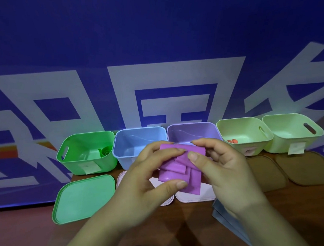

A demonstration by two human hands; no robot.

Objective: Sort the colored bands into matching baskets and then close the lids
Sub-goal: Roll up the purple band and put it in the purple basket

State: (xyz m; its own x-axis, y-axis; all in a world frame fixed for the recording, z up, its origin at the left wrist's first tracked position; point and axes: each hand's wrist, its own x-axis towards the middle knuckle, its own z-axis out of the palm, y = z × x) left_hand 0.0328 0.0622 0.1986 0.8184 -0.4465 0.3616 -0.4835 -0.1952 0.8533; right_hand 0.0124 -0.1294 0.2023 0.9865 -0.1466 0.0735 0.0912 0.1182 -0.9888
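Note:
I hold a folded purple band [181,167] with both hands, just in front of the purple basket [193,130]. My left hand [145,179] grips its left side and lower edge. My right hand [223,172] pinches its top and right side. A row of open baskets stands behind: a green basket [86,151] with a rolled green band [105,151] inside, a blue basket [134,142], the purple one, and two pale yellow-green baskets [241,133] [292,131]. The nearer pale basket holds small orange pieces [232,141].
A green lid [82,197] lies in front of the green basket. Two pale pink lids [194,196] lie under my hands. Two brown lids [265,173] [309,167] rest at the right. A blue band [227,219] lies under my right wrist. A blue printed banner stands behind.

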